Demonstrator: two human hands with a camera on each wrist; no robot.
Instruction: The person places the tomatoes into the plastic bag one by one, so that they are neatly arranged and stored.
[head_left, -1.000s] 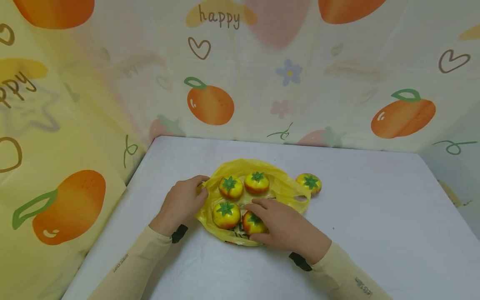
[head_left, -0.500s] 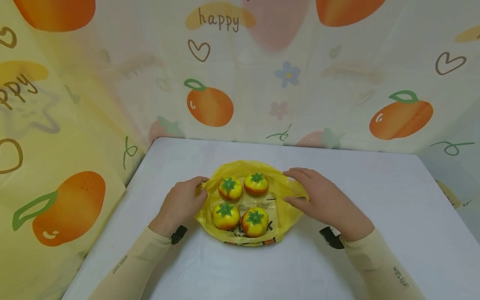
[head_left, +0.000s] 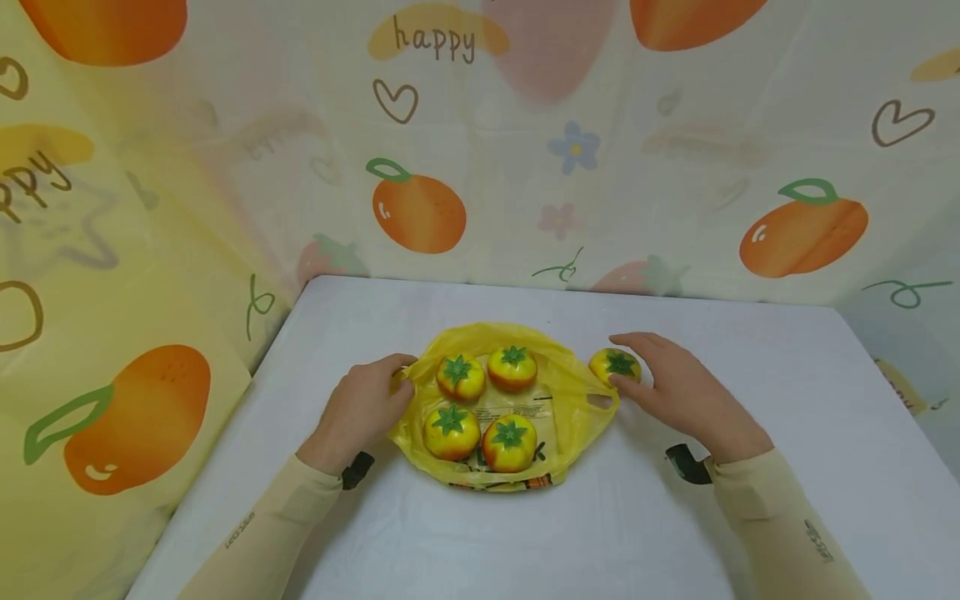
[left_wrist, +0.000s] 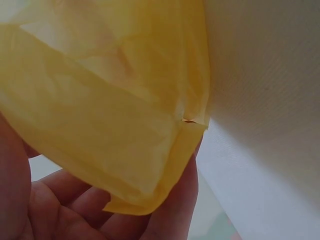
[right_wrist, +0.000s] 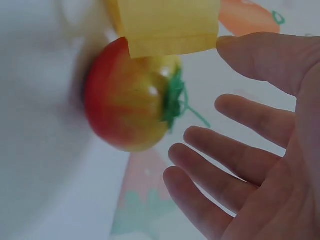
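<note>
A yellow plastic bag [head_left: 566,417] lies spread with its mouth upward, several yellow-red toy tomatoes [head_left: 510,443] with green star-shaped tops inside. My left hand [head_left: 358,410] holds the bag's left edge; in the left wrist view the film [left_wrist: 100,120] passes between the thumb and curled fingers. Just right of the bag, another toy tomato [head_left: 611,365] sits on the table. My right hand [head_left: 686,400] is around its right side, fingers spread. In the right wrist view the toy tomato [right_wrist: 125,105] is apart from the fingers, and the thumb is close to the bag's edge [right_wrist: 172,30].
The white table [head_left: 465,542] extends around the bag, its back edge against a printed cloth [head_left: 510,217] with oranges and hearts. Another printed cloth [head_left: 135,275] hangs along the left side.
My right hand has left a toy tomato inside the bag and moved right, past the bag's right edge, to the toy tomato outside. My left hand has stayed at the bag's left edge.
</note>
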